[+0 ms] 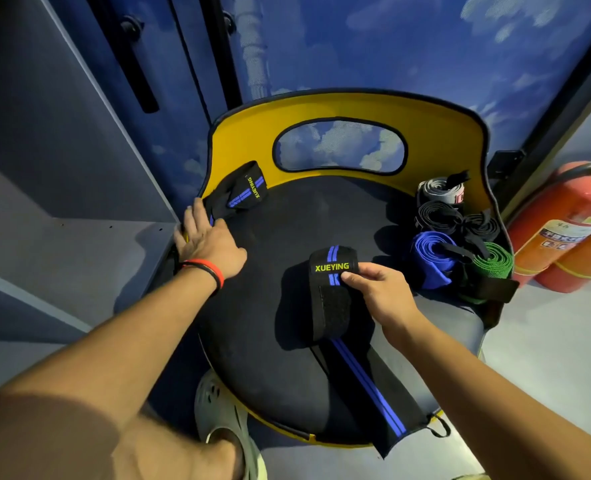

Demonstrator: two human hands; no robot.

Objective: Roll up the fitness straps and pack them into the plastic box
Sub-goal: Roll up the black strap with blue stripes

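A black strap with blue stripes and a XUEYING label (pixel 332 292) lies across the black chair seat (pixel 273 237), its tail running to the front edge. My right hand (pixel 377 289) pinches its folded end by the label. A second black XUEYING strap (pixel 242 192) lies at the seat's left rear. My left hand (pixel 207 240) rests flat on the seat's left edge, fingers straight, touching that strap's tail. Several rolled straps sit at the right rear: grey (pixel 439 190), black (pixel 439 214), blue (pixel 429 261) and green (pixel 491 263). No plastic box is in view.
The chair has a yellow backrest (pixel 349 105) with an oval cut-out. Two red fire extinguishers (pixel 564 230) stand on the floor to the right. A grey wall and ledge (pixel 62 237) are on the left. My foot in a pale clog (pixel 218 403) is below the seat.
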